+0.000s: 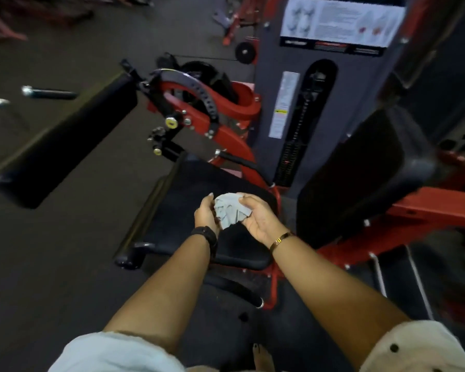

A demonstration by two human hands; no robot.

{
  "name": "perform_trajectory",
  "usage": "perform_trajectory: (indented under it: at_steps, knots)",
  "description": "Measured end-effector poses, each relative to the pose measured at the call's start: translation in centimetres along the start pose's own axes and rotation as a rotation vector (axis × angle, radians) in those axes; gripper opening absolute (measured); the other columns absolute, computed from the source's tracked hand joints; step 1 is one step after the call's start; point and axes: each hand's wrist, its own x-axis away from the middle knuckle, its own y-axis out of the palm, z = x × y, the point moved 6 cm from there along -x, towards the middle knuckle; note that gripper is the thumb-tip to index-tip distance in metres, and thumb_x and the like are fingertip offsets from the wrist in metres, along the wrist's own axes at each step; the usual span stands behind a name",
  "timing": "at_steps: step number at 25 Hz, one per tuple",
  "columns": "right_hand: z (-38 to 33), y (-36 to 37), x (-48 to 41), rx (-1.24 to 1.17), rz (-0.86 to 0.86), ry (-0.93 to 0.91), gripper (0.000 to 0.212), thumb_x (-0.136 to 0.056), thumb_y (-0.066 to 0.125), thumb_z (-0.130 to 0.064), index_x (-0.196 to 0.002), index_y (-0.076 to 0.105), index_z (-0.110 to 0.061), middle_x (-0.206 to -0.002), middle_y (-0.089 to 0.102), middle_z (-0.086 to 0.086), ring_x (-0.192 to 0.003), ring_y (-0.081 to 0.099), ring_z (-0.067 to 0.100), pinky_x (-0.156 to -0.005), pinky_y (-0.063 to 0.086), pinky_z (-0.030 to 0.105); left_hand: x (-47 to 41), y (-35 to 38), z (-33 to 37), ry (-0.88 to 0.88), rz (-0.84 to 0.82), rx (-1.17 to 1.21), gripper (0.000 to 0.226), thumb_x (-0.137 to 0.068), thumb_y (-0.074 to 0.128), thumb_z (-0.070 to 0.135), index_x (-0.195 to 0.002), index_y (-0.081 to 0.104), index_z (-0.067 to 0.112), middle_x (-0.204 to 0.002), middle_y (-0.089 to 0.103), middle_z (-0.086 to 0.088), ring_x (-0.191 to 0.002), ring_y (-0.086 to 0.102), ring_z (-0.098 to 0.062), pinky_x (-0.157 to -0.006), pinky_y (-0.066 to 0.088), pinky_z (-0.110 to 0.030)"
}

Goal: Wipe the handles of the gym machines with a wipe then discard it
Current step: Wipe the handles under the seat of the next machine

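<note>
A crumpled pale grey wipe [229, 210] sits between both my hands, held above the black seat pad [242, 257] of a red and black gym machine. My left hand [206, 214] cups the wipe from the left, fingers curled round its edge. My right hand [257, 216] grips it from the right, palm up, with thumb and fingers on top of it. A black side handle [138, 224] of the machine runs along the seat's left edge, below and left of my hands. Another black grip [239, 289] lies under the seat front.
A long black roller pad [65, 140] stretches out at the left. The red adjustment arm with a yellow knob [171, 122] stands behind the seat. The grey weight-stack tower [301, 103] rises at the back right, beside a black back pad [360, 167]. Dark floor lies around.
</note>
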Motion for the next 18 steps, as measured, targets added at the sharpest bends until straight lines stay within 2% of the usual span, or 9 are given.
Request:
perform_trajectory:
  at_steps: [6, 10, 12, 15, 17, 18]
  knots:
    - [2.3, 1.8, -2.6, 0.207, -0.239, 0.168, 0.027, -0.089, 0.05, 0.01, -0.112, 0.056, -0.003, -0.099, 0.065, 0.015, -0.089, 0.065, 0.022, -0.085, 0.053, 0.034, 0.4, -3.4, -0.1, 0.082, 0.178, 0.112, 0.039, -0.096, 0.048, 0.03, -0.114, 0.057, -0.004, -0.114, 0.059, -0.022, -0.1, 0.059, -0.033, -0.098, 0.045, -0.045]
    - [6.6, 3.4, -4.1, 0.354, -0.29, 0.288, 0.037, -0.085, 0.054, 0.014, -0.12, 0.055, 0.0, -0.098, 0.064, 0.012, -0.085, 0.065, 0.019, -0.082, 0.054, 0.031, 0.5, -9.0, -1.0, 0.081, 0.289, 0.202, 0.053, -0.1, 0.039, 0.037, -0.126, 0.052, -0.008, -0.125, 0.056, -0.026, -0.115, 0.055, -0.038, -0.104, 0.041, -0.046]
    - [9.6, 4.3, -4.7, 0.432, -0.329, 0.356, 0.034, -0.084, 0.053, 0.015, -0.116, 0.056, 0.003, -0.093, 0.064, 0.013, -0.081, 0.064, 0.02, -0.079, 0.054, 0.031, 0.4, -12.6, -1.7, 0.092, 0.367, 0.243, 0.052, -0.1, 0.037, 0.04, -0.117, 0.058, -0.004, -0.118, 0.061, -0.023, -0.107, 0.06, -0.036, -0.096, 0.047, -0.044]
    - [14.2, 5.3, -5.6, 0.565, -0.351, 0.438, 0.02, -0.084, 0.051, 0.015, -0.09, 0.056, -0.004, -0.085, 0.061, 0.015, -0.075, 0.062, 0.023, -0.073, 0.054, 0.035, -0.1, -17.2, -2.8, 0.092, 0.484, 0.217, 0.046, -0.098, 0.04, 0.041, -0.091, 0.065, 0.004, -0.09, 0.069, -0.013, -0.082, 0.066, -0.025, -0.075, 0.054, -0.034]
    - [16.7, 5.3, -6.4, 0.634, -0.333, 0.475, 0.024, -0.084, 0.048, 0.014, -0.079, 0.051, -0.009, -0.081, 0.058, 0.014, -0.074, 0.06, 0.024, -0.071, 0.052, 0.038, -0.7, -19.4, -3.7, 0.075, 0.548, 0.17, 0.042, -0.098, 0.042, 0.039, -0.086, 0.066, 0.007, -0.074, 0.072, -0.006, -0.067, 0.068, -0.018, -0.056, 0.054, -0.025]
    - [17.7, 5.2, -6.8, 0.686, -0.315, 0.476, 0.024, -0.083, 0.048, 0.013, -0.078, 0.049, -0.011, -0.079, 0.057, 0.012, -0.073, 0.059, 0.022, -0.07, 0.051, 0.037, -1.0, -20.5, -4.3, 0.063, 0.578, 0.154, 0.04, -0.098, 0.043, 0.038, -0.087, 0.066, 0.007, -0.072, 0.072, -0.005, -0.063, 0.068, -0.016, -0.051, 0.052, -0.023]
